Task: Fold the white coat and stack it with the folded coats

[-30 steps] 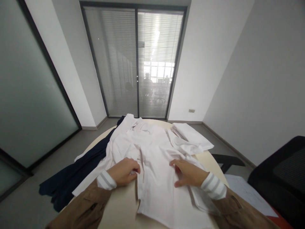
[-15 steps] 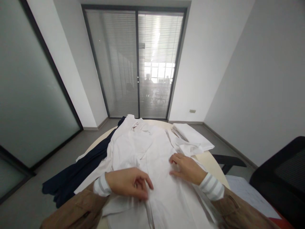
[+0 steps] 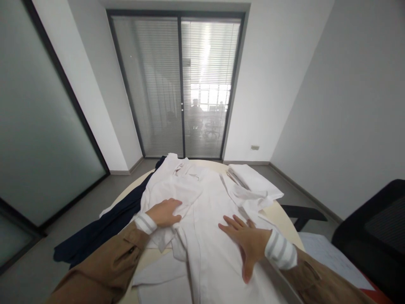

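Note:
A white shirt [image 3: 211,249] lies spread over a round table, its collar toward the far side and its front placket running toward me. My left hand [image 3: 164,212] rests on the left half of the shirt, thumb and fingers apart; its fingertips are partly hidden. Cloth lies creased and bunched just below that hand. On the shirt's right half, my right hand [image 3: 248,240] is open, fingers spread and thumb stretched toward me. A folded white cloth [image 3: 253,179] sits at the far right, beside the shirt's sleeve.
Dark navy fabric [image 3: 104,228] hangs over the left edge of the pale table [image 3: 284,217]. At the right stand a black chair [image 3: 376,236] and papers [image 3: 332,257]. A glass door with blinds [image 3: 177,84] is beyond the table.
My left hand has moved forward and left onto the shirt. My right hand has spread its fingers and shifted slightly toward me. The cloth near the left hand is drawn leftward, baring some table.

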Demonstrator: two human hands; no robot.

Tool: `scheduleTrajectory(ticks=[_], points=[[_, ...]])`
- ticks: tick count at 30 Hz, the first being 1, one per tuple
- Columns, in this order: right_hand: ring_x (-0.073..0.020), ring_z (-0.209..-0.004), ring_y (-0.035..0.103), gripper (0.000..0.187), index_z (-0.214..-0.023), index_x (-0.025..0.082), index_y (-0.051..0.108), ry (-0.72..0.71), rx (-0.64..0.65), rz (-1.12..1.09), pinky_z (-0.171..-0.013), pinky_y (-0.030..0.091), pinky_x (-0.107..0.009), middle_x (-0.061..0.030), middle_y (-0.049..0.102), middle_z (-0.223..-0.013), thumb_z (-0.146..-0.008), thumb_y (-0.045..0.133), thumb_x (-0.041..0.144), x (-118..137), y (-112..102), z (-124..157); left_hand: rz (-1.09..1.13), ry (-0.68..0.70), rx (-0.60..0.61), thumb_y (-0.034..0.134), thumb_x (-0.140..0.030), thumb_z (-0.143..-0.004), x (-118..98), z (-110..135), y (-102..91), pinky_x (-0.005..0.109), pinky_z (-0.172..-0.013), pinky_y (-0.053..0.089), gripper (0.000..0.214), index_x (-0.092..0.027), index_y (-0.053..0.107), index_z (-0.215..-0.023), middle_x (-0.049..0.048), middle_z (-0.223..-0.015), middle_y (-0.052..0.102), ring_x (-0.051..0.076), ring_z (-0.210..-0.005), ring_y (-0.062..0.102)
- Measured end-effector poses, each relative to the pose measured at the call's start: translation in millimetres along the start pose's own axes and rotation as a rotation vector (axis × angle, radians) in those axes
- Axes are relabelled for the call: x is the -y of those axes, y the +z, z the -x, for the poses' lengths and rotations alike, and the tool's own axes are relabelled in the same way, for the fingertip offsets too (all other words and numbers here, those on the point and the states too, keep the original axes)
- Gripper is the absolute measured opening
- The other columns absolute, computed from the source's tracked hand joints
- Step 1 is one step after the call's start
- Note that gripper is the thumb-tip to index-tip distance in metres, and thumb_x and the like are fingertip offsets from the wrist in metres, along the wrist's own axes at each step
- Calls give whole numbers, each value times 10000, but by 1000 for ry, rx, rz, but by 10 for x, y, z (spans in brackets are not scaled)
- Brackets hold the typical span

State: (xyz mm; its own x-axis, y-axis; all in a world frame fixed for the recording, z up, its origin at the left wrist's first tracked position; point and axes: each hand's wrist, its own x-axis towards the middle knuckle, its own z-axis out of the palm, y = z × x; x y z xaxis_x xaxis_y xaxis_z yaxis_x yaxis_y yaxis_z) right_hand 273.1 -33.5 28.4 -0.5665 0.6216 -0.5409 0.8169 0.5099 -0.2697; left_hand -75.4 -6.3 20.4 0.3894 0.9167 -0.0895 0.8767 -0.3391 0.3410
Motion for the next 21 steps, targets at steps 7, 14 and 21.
scheduleTrajectory(ticks=[7,14,21], points=[[-493,-1470,149,1092,-1576,299,242,-74,-229,-156,-1090,193,-750,-157,205,-1638,-691,624,814,211,-39,-14,70,-106,107,619,-321,-684,60,105,-160,295,-739,468,460,-178,646,-1121,43,-913,652,223,-816,628],[-556,-1454,-9,1035,-1588,315,174,72,-261,-46,-1026,139,-828,-103,37,-1666,-762,429,885,214,20,-304,242,-38,4,564,-220,-672,120,12,-104,277,-684,441,532,-156,600,-1199,32,-911,659,172,-713,596],[-457,-1419,328,984,-1573,209,254,-13,-425,-64,-1106,203,-695,-219,385,-1545,-816,505,785,271,-146,-408,744,-63,-445,571,-252,-704,-48,-146,-277,352,-858,489,345,-147,625,-1028,78,-1004,672,227,-946,643]])
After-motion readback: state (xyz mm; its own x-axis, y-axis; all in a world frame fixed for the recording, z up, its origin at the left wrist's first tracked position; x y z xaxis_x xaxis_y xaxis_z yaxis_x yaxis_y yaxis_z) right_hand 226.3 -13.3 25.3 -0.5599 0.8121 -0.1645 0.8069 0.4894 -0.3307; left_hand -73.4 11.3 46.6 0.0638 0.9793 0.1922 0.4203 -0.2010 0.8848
